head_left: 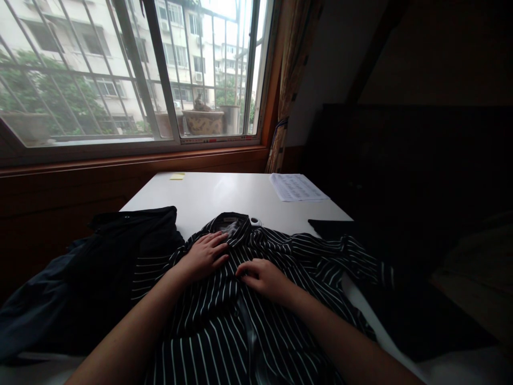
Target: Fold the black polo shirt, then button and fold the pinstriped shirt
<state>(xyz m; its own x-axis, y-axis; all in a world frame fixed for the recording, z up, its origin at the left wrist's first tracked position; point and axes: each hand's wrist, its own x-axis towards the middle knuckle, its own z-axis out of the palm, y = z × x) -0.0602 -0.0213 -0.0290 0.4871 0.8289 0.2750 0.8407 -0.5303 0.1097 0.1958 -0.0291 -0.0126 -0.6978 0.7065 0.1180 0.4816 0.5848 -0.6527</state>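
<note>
Centrally, the striped shirt (pixel 208 326) lies on the white table (pixel 216 192) under both hands, its long axis running from the collar (pixel 242 232) at twelve o'clock toward six. The left hand (pixel 206 252) rests flat, fingers extended, at the collar's seven o'clock. Nearer the front opening (pixel 247 321), the right hand (pixel 262 274) curls, fingertips pointing to nine; whether they pinch cloth, I cannot tell.

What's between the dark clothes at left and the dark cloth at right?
In the head view: the striped shirt, with the left hand and right hand on it.
</note>
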